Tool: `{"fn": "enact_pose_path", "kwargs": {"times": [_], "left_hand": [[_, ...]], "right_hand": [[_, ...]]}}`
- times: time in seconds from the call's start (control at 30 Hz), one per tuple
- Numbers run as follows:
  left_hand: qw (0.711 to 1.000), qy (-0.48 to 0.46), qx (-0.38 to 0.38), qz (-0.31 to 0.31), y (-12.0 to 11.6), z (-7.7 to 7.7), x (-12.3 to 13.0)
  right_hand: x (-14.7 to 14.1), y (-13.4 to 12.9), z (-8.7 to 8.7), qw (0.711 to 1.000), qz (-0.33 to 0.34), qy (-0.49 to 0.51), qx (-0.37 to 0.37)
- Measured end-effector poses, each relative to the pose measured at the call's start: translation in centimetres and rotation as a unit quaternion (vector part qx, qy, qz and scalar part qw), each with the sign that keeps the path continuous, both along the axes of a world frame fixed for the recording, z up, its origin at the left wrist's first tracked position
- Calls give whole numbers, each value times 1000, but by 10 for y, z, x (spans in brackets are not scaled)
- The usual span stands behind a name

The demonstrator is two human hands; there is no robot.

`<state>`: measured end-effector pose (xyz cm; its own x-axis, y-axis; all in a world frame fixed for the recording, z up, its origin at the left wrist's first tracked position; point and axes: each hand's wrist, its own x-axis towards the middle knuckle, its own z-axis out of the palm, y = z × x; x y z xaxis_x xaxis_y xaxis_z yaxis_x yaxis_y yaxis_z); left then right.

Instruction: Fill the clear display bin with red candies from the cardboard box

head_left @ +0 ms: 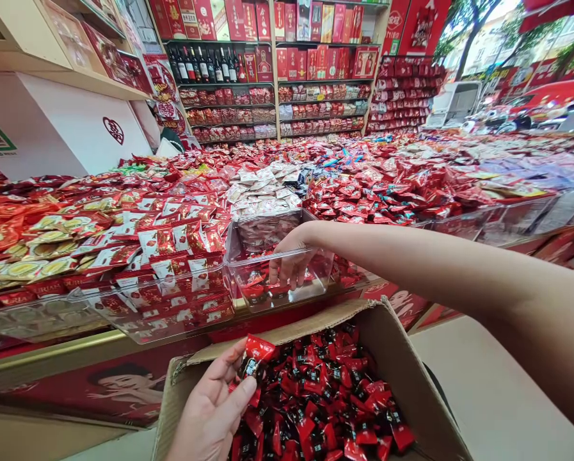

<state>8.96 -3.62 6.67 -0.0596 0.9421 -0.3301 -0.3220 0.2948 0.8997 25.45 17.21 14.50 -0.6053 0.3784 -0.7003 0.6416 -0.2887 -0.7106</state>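
My left hand (219, 397) is closed on wrapped candies (258, 349) in red and black, thumb on top, over the near left side of a cardboard box (397, 346). The box is filled with loose candies (315, 390) in the same red and black wrappers. Forward of it, my right hand (294, 259) reaches down into a clear plastic bin (279, 291). Its fingers point downward, slightly apart, at the red packets (255, 282) low in the bin. I make out nothing held in them, though the bin's wall partly covers the fingertips.
Red-and-white snack packets (171, 243) are heaped left of the bin, white packets (265, 186) behind it, and red packets (363, 192) to the right. Clear plastic panels (171, 307) edge the counter. Shelves with bottles (205, 67) and red gift boxes (325, 63) stand at the back.
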Motion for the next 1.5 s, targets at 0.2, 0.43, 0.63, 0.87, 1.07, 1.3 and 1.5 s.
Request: {"fn": "enact_pose_path", "kwargs": {"times": [0.2, 0.43, 0.63, 0.87, 1.07, 1.3, 1.5], "left_hand": [[1000, 4, 4, 26, 6, -2, -2], [993, 76, 85, -32, 15, 27, -3], [919, 255, 299, 4, 55, 103, 0], [678, 639, 340, -127, 146, 142, 28], [647, 681, 211, -270, 186, 125, 47], [658, 625, 91, -410, 199, 108, 53], [647, 574, 11, -502, 201, 92, 50]], "right_hand": [[2, -4, 0, 994, -95, 44, -13], [1, -1, -2, 1000, 12, 5, 7], [0, -2, 0, 999, 23, 1, 25], [0, 3, 3, 998, 59, -31, 16], [2, 12, 0, 992, 87, -19, 92], [5, 12, 7, 989, 143, -48, 8], [7, 11, 11, 993, 111, -36, 6]]}}
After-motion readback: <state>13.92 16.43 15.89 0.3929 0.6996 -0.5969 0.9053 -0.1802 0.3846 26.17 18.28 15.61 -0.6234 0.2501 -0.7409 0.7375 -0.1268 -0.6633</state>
